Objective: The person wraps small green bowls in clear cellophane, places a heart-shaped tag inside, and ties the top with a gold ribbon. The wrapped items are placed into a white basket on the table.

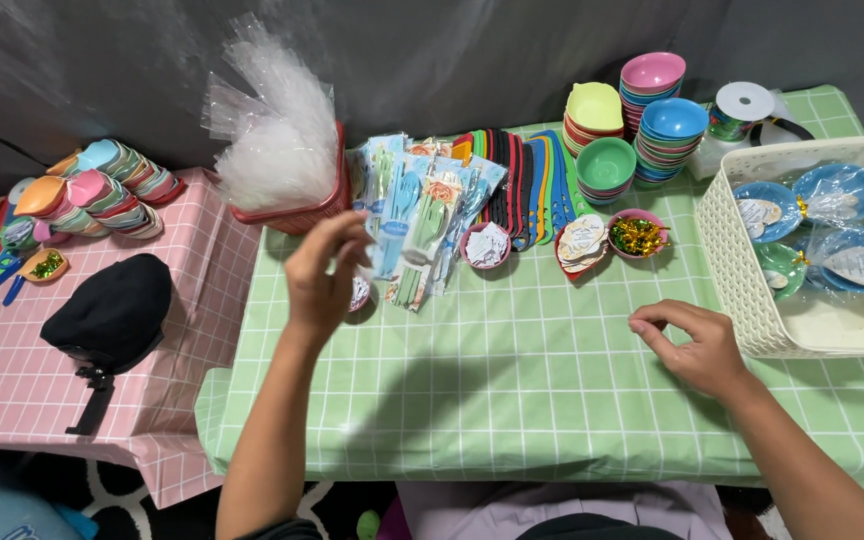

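My left hand point(324, 272) is raised over the green checked table point(512, 370), fingers loosely apart, holding nothing I can see. It hovers just in front of a row of packaged plastic cutlery point(417, 215) and below the red basket of clear cellophane bags point(277, 150). A small dish point(359, 293) is partly hidden behind it. My right hand point(690, 345) rests on the tablecloth with fingers curled, next to the white plastic basket point(742, 270); whether it pinches anything is unclear.
Stacks of coloured bowls point(642, 125) stand at the back. Small dishes hold paper tags point(487, 245) and gold twist ties point(637, 237). The white basket contains wrapped blue plates point(852, 255). A ribbon spool point(742, 108), a black cap point(112, 310) and more bowls point(102, 195) sit on the pink table.
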